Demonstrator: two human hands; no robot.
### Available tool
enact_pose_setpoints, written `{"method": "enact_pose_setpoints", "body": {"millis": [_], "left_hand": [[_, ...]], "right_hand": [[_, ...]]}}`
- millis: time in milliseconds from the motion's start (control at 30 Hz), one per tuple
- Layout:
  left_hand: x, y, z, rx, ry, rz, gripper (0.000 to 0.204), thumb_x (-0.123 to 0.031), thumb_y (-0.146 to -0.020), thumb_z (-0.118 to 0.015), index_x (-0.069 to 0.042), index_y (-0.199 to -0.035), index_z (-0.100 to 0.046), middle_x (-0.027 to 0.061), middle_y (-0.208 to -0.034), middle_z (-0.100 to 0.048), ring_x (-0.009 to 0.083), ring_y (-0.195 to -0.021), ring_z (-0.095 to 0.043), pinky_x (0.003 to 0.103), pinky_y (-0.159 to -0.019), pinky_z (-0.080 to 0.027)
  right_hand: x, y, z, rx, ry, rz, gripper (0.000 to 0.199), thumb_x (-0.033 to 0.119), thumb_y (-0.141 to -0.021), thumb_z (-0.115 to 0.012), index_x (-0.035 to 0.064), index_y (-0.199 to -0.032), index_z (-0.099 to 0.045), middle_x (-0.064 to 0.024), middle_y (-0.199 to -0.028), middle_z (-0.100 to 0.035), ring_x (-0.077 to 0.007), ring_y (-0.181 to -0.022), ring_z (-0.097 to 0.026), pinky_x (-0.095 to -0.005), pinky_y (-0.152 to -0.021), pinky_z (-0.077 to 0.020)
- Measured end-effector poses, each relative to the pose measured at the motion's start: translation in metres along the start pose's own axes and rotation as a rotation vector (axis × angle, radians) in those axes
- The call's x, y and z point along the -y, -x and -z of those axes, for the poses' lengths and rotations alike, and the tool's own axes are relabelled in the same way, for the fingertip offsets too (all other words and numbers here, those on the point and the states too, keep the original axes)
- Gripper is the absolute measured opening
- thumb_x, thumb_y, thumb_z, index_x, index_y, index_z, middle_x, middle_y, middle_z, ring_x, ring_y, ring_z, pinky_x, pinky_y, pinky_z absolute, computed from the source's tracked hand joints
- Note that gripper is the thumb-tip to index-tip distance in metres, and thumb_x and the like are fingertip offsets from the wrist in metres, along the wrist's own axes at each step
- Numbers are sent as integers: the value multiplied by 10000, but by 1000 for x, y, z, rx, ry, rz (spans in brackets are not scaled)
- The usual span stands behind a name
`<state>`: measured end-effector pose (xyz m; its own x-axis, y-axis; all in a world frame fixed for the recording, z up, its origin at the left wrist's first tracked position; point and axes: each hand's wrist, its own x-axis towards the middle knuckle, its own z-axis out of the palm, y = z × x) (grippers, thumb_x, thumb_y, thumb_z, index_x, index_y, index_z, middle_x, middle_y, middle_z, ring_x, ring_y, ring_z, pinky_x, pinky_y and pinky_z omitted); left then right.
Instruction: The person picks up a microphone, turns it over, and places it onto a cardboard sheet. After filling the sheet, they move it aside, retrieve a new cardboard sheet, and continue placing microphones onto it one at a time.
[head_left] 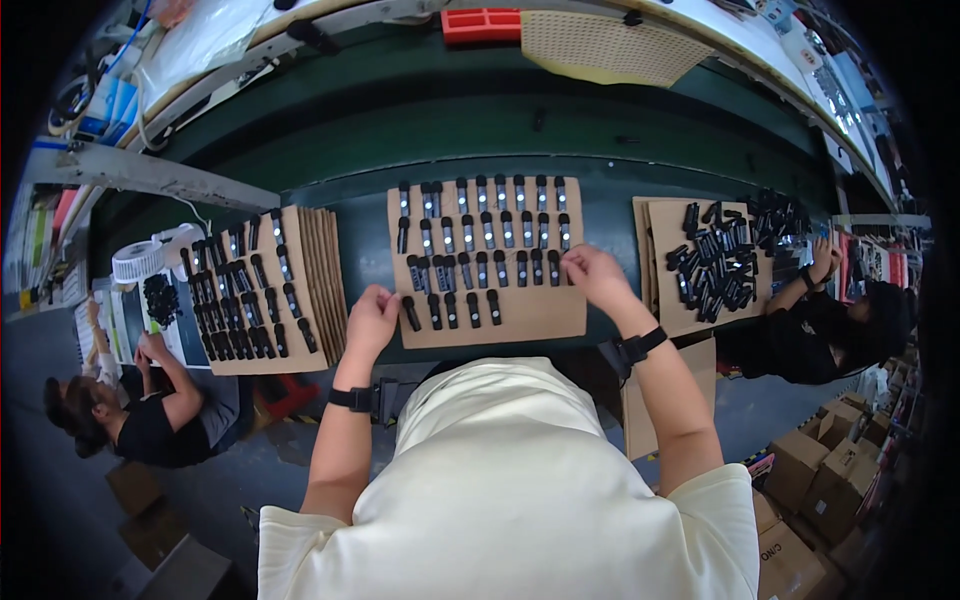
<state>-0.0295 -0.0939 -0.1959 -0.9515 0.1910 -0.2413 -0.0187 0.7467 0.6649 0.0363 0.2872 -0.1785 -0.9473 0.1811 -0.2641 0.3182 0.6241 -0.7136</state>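
In front of me a cardboard sheet lies on the dark green bench, with rows of small black microphones with rounded foam tops on it. Most stand in line, tops pointing away from me; the nearest row is shorter than the others. My left hand is closed at the sheet's left edge, beside the first microphone of the nearest row. Its fingertips are pressed together, and what they hold, if anything, is hidden. At the right edge my right hand pinches close to the last microphone of the third row; its fingertips' contents cannot be made out.
On the left, stacked cardboard sheets carry more microphones. To the right, another cardboard sheet bears a loose heap of black microphones. A co-worker sits at the right, others at the left. Beyond lies a red tray.
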Motion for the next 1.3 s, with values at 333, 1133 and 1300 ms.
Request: {"method": "enact_pose_setpoints", "body": {"millis": [333, 1133, 1300], "left_hand": [[-41, 20, 10, -206, -2, 152, 184, -180, -903, -640, -6, -879, -587, 155, -697, -624, 294, -656, -639, 368, -612, -499], [-85, 93, -18, -328, -39, 491, 122, -100, -887, -648, 16, -876, -613, 97, -698, -642, 157, -602, -598, 301, -602, -498], [-101, 92, -10, -327, -20, 486, 130, -125, -874, -662, 0, -890, -627, 139, -761, -660, 244, -673, -658, 334, -648, -524]], "right_hand": [[-83, -149, 110, -200, 415, 33, 173, 213, -856, -659, 41, -833, -662, -154, -840, -653, -349, -790, -626, -429, -718, -508], [-15, -336, -5, 47, 484, 757, 256, 42, -819, -577, 60, -1073, -605, -220, -989, -616, -384, -1047, -576, -439, -879, -476], [-2, -333, 4, 338, 154, 293, 214, 81, -828, -631, 64, -1038, -593, -190, -945, -614, -365, -1005, -602, -432, -852, -487]]}}
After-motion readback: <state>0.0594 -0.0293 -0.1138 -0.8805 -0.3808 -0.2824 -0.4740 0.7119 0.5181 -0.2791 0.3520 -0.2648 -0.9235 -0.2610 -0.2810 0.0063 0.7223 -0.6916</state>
